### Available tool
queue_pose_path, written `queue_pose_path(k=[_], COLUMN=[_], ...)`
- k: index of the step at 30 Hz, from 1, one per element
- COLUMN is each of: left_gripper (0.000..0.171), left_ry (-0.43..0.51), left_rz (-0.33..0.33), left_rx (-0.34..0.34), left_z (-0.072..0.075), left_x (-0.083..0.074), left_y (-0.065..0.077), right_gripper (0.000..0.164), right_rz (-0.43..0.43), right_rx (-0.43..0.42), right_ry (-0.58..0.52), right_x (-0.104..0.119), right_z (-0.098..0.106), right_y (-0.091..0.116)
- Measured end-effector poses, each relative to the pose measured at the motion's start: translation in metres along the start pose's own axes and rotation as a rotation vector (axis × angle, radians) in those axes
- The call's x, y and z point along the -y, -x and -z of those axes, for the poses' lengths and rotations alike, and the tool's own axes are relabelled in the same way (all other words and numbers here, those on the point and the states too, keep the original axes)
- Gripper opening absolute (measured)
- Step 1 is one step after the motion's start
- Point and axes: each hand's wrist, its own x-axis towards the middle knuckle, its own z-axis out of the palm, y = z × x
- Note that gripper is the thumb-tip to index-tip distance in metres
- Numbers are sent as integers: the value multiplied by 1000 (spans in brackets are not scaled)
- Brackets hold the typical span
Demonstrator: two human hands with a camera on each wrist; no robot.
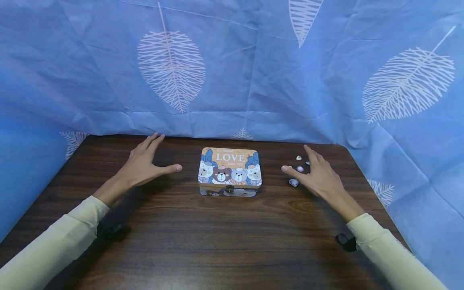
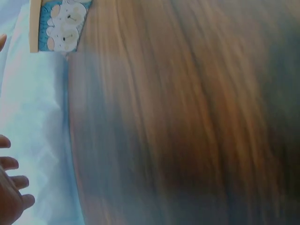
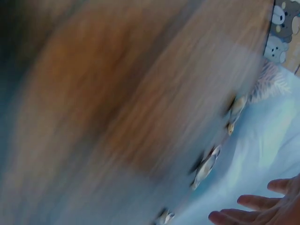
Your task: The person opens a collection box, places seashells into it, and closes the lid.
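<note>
A tin box [image 1: 230,172] with bears and the word LOVE on its lid stands closed in the middle of the table, a small clasp [image 1: 229,189] at its front. To its left my left hand [image 1: 143,163] hovers with thumb spread toward the box, holding nothing. On the other side my right hand [image 1: 320,175] is held over several small seashells [image 1: 293,182], fingers extended and thumb pointing left. In the right wrist view, shells [image 3: 206,167] lie beyond the fingers [image 3: 260,202]. The left wrist view catches the box's side [image 2: 65,28] and some left fingertips [image 2: 19,182].
A dark wood-grain table [image 1: 217,241] carries everything. Behind it and along both sides hangs a blue cloth [image 1: 232,72] with white leaf prints. Black wrist bands [image 1: 346,242] sit at the ends of the pale sleeves [image 1: 384,245].
</note>
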Motion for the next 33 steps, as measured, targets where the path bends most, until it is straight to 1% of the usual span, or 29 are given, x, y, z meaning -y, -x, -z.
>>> queue_pose_path(k=[8, 16, 24, 28, 33], left_gripper=[125, 122, 120, 118, 116], left_ry=[94, 179, 166, 168, 170], left_rz=[-16, -74, -91, -121, -166], left_rx=[24, 13, 35, 40, 51], left_z=[-8, -18, -30, -36, -43], left_x=[-13, -24, -38, -43, -50], left_y=[6, 9, 12, 14, 17], right_gripper=[127, 117, 106, 102, 102], right_rz=[15, 75, 130, 159, 166], right_rx=[17, 28, 41, 54, 70], right_ry=[-23, -62, -98, -96, -87], right_x=[17, 33, 46, 52, 61], right_z=[-3, -8, -17, -23, -29], right_y=[8, 18, 29, 34, 41])
